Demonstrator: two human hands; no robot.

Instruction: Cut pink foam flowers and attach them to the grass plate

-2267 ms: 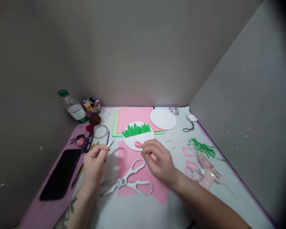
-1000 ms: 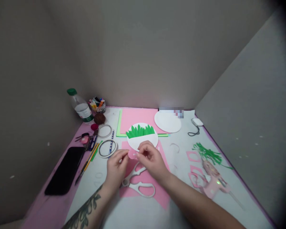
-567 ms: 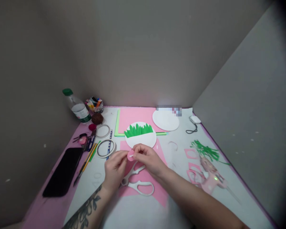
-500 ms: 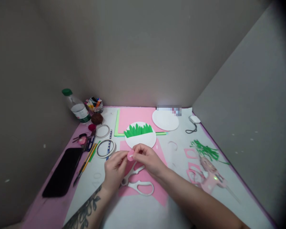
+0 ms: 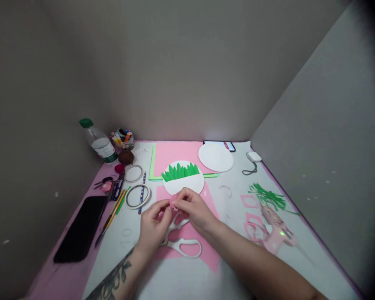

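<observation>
Both hands meet over the middle of the counter (image 5: 175, 283), just in front of a white disc (image 5: 187, 183) with green paper grass (image 5: 180, 171) glued across its far half. Between them is a small pink piece (image 5: 172, 200), raised a little off the counter and pinched from both sides: the left hand (image 5: 154, 228) closes its fingers (image 5: 162, 207) on its left edge, and the right hand (image 5: 196, 210) closes its fingers (image 5: 180, 199) on its right edge. The fingertips cover most of the piece, so I cannot tell its long axis or which way it points. Under the hands, white scissors (image 5: 183, 245) lie on a pink sheet (image 5: 208, 254), with the 2 handle loops toward the right and the blades hidden beneath the left hand. A tape ring (image 5: 138, 196) lies to the left. A black phone (image 5: 77, 230) is farther left. A pink glue gun (image 5: 276, 234) and green scraps (image 5: 266, 196) lie well apart on the right.
</observation>
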